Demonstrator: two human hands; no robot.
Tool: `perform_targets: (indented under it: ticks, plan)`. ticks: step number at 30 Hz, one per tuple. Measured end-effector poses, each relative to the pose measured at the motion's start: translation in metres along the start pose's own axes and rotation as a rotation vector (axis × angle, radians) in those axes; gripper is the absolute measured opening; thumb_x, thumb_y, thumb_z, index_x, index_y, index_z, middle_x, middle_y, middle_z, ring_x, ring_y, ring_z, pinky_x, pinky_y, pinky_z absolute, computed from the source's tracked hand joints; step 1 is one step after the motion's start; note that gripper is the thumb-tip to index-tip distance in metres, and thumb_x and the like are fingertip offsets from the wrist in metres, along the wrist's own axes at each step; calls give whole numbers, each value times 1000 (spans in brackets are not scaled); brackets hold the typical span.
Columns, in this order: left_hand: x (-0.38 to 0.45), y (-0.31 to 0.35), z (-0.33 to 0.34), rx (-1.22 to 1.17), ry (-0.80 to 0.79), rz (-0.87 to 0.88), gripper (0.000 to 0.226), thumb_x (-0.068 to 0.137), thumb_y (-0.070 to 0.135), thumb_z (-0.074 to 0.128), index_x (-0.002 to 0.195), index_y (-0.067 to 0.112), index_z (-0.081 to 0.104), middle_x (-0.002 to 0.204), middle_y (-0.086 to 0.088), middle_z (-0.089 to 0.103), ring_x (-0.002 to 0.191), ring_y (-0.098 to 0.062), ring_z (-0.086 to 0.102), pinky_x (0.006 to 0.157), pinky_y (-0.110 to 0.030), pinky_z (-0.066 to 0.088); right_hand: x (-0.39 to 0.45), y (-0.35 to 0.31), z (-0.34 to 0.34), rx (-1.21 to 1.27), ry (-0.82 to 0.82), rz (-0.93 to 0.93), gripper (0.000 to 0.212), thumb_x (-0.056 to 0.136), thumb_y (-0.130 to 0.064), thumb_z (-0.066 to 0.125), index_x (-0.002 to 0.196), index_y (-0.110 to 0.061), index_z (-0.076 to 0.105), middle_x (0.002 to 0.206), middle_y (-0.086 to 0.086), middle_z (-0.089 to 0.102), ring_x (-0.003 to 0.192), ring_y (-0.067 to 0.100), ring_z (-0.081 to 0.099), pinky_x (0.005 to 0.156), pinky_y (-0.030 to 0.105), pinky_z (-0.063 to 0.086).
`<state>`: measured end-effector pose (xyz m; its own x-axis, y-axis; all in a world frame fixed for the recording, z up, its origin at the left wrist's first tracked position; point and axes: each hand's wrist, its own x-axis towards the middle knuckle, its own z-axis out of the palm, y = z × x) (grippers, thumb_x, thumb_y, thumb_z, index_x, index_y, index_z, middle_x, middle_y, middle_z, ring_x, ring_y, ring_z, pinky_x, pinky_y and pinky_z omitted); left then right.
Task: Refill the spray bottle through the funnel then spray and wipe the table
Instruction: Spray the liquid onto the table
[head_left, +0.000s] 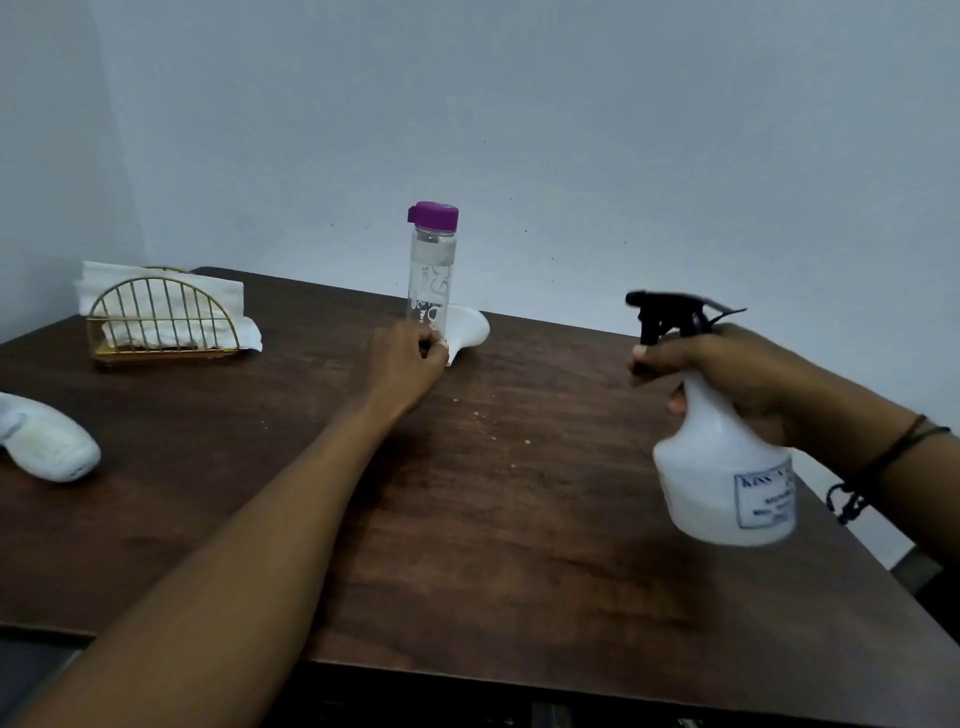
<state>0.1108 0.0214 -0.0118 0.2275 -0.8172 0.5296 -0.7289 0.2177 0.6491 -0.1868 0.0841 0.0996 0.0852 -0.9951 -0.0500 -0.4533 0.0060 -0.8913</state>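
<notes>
My right hand (727, 374) grips the neck of a white spray bottle (722, 467) with a black trigger head, held in the air over the right side of the dark wooden table (467, 519), nozzle pointing left. My left hand (410, 358) reaches across the table and closes around the base of a clear water bottle (431, 275) with a purple cap, standing upright near the far edge. A white funnel (467, 327) lies on its side just behind and right of that bottle, touching my fingers.
A gold wire holder with white napkins (161, 322) stands at the far left. A white object (47, 441) lies at the left edge. Small crumbs (493, 431) dot the table's middle. The wall runs close behind the table.
</notes>
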Motion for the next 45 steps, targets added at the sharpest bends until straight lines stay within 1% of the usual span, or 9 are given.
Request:
perform_targets:
  ticks: [5, 10, 13, 22, 26, 29, 32, 38, 45]
  plan:
    - [1, -2, 4, 25, -32, 29, 20, 84, 32, 58, 71, 20, 69, 75, -5, 72, 77, -28, 67, 66, -35, 50, 28, 5, 8, 186, 204, -109, 22, 83, -19, 74, 103, -10, 71, 100, 7, 75, 60, 16, 63, 63, 30, 53]
    - [4, -6, 10, 6, -30, 46, 38, 73, 47, 47, 77, 21, 75, 75, 0, 73, 73, -25, 68, 67, -39, 56, 60, 16, 19, 352, 361, -254, 15, 84, -15, 72, 99, -17, 69, 87, 1, 67, 74, 14, 66, 65, 32, 56]
    - [3, -9, 13, -1, -30, 44, 34, 75, 47, 50, 78, 23, 74, 75, 2, 73, 71, -22, 68, 66, -41, 57, 75, 19, 22, 411, 434, -246, 7, 83, -23, 72, 87, -26, 67, 80, -5, 67, 66, 9, 66, 71, 36, 55]
    - [6, -13, 15, 37, -43, 35, 22, 81, 39, 59, 83, 25, 75, 77, 2, 73, 75, -23, 68, 68, -36, 55, 99, 36, 25, 327, 446, -239, 23, 82, -31, 77, 82, -12, 64, 83, 12, 67, 65, 19, 62, 64, 28, 51]
    - [4, -12, 14, 45, -45, 34, 16, 84, 32, 63, 82, 23, 76, 78, 1, 74, 75, -22, 68, 68, -36, 55, 99, 45, 26, 173, 465, -332, 36, 80, -34, 78, 94, -9, 56, 85, 7, 55, 70, 15, 54, 64, 23, 45]
    - [3, -9, 12, 31, -43, 20, 24, 80, 39, 57, 82, 24, 75, 78, 2, 74, 76, -23, 69, 69, -37, 56, 86, 56, 31, 114, 763, -380, 61, 75, -46, 79, 119, -16, 49, 108, 3, 53, 89, 17, 58, 78, 34, 49]
    - [3, -7, 10, 0, -37, 20, 35, 76, 45, 49, 81, 22, 76, 79, 2, 75, 77, -22, 70, 70, -39, 57, 59, 65, 43, 49, 991, -661, 49, 82, -38, 73, 115, -12, 48, 105, 0, 44, 90, 22, 51, 83, 49, 48]
    - [4, -5, 4, -16, -1, 21, 24, 83, 35, 58, 85, 19, 75, 88, -4, 77, 80, -23, 70, 70, -35, 54, 24, 60, 94, -361, 662, -1073, 23, 87, -28, 60, 91, -6, 59, 89, 0, 52, 81, 19, 50, 69, 36, 43]
    - [4, 2, -9, -103, 79, -13, 18, 81, 29, 58, 83, 18, 73, 88, -3, 76, 81, -21, 70, 71, -35, 56, 38, 31, 166, -522, 320, -1042, 16, 90, -27, 54, 90, -13, 62, 92, 0, 55, 85, 15, 50, 75, 23, 38]
